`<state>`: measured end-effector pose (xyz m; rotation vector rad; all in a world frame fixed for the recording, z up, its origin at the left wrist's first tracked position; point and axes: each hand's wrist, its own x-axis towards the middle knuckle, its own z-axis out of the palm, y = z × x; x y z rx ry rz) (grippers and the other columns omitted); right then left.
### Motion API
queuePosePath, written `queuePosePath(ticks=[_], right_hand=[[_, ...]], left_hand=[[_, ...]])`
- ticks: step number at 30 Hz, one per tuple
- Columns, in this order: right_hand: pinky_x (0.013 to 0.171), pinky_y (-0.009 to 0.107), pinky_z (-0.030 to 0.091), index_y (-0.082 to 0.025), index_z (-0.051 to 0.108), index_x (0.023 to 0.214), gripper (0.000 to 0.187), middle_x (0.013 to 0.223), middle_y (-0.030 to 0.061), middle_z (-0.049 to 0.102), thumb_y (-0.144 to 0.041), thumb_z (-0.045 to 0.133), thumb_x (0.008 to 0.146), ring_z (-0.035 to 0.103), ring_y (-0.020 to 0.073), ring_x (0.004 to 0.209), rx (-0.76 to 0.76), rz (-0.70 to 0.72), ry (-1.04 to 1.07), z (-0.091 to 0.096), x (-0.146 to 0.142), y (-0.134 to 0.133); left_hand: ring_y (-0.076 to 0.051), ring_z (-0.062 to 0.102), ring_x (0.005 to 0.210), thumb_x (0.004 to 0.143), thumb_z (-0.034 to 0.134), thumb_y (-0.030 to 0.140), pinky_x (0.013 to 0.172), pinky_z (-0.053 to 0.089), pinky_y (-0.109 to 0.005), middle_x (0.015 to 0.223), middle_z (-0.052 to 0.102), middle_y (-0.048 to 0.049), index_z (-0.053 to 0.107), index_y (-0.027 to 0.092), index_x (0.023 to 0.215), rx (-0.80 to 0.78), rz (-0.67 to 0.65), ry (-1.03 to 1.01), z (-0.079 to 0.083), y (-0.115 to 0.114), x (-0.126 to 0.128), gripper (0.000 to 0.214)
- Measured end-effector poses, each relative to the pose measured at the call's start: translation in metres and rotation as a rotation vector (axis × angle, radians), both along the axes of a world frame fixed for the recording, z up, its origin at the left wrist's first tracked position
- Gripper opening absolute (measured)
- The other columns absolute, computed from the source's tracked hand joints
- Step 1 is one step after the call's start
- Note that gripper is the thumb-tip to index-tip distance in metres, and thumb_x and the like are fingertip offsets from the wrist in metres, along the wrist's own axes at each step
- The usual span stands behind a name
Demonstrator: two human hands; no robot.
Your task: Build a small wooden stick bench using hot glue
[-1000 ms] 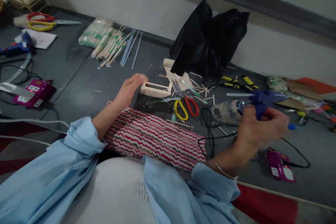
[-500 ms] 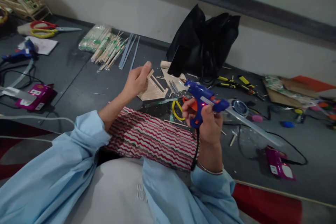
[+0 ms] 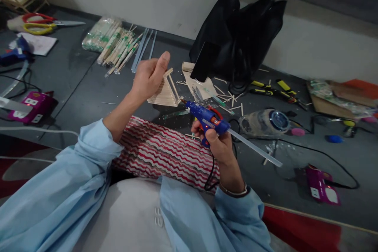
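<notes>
My right hand (image 3: 217, 141) is wrapped round the handle of a blue hot glue gun (image 3: 203, 116), with a long clear glue stick (image 3: 255, 147) jutting from its back. The nozzle is at the near right corner of a panel of thin wooden sticks (image 3: 165, 94); whether it touches, I cannot tell. My left hand (image 3: 150, 76) grips that panel along its left side, thumb up, with most fingers hidden behind the hand. Beneath both forearms lies a red-and-white striped cloth (image 3: 168, 151). Scissors with red and yellow handles lie partly hidden behind the glue gun.
A black bag (image 3: 236, 43) and a dark phone (image 3: 205, 61) stand at the back, near loose stick pieces (image 3: 233, 98). Bundled sticks (image 3: 118, 49) lie back left. On the right are a plastic bottle (image 3: 260, 122), yellow-black pliers (image 3: 262, 88) and a purple box (image 3: 321, 185) with a cord.
The glue gun in my right hand has moved left and down, bringing its nozzle to the panel's corner. My left hand still holds the panel. The view has shifted slightly.
</notes>
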<state>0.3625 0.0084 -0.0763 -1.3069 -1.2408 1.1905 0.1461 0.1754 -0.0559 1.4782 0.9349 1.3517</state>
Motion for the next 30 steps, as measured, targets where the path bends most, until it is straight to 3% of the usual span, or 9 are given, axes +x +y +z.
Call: queuePosePath(ticks=[4,12,23,30], right_hand=[[0.078,0.036,0.060,-0.022,0.074,0.095,0.055,0.091,0.0064,0.077,-0.073,0.070,0.075,0.073,0.0224,0.086,-0.011,0.010,-0.010,-0.002,0.001,0.000],[0.077,0.034,0.058,-0.023,0.075,0.094,0.047,0.089,0.0043,0.075,-0.068,0.068,0.080,0.071,0.0199,0.081,0.042,-0.009,-0.101,-0.005,0.000,-0.002],[0.074,0.036,0.057,-0.025,0.075,0.092,0.042,0.090,0.0045,0.073,-0.065,0.070,0.080,0.068,0.0200,0.078,0.067,-0.008,-0.144,-0.001,-0.002,0.000],[0.074,0.036,0.055,-0.025,0.073,0.090,0.043,0.087,0.0048,0.072,-0.067,0.068,0.080,0.066,0.0206,0.077,0.085,0.005,-0.191,0.005,-0.003,0.000]], left_hand=[[-0.017,0.059,0.075,0.092,0.056,0.064,0.062,0.042,-0.030,0.063,0.046,-0.0026,0.058,0.021,0.060,0.074,0.056,0.059,0.002,-0.004,0.001,0.054],[-0.012,0.034,0.054,0.099,0.047,0.058,0.062,0.031,-0.034,0.055,0.033,0.0008,0.041,0.020,0.049,0.282,0.145,0.226,0.008,-0.010,0.004,0.063],[-0.013,0.035,0.055,0.097,0.043,0.065,0.064,0.030,-0.034,0.056,0.033,0.0009,0.040,0.021,0.051,0.313,0.139,0.250,0.010,-0.013,0.005,0.063],[-0.013,0.035,0.055,0.102,0.040,0.053,0.064,0.030,-0.034,0.057,0.034,0.0006,0.038,0.021,0.052,0.350,0.136,0.281,0.011,-0.014,0.005,0.060]])
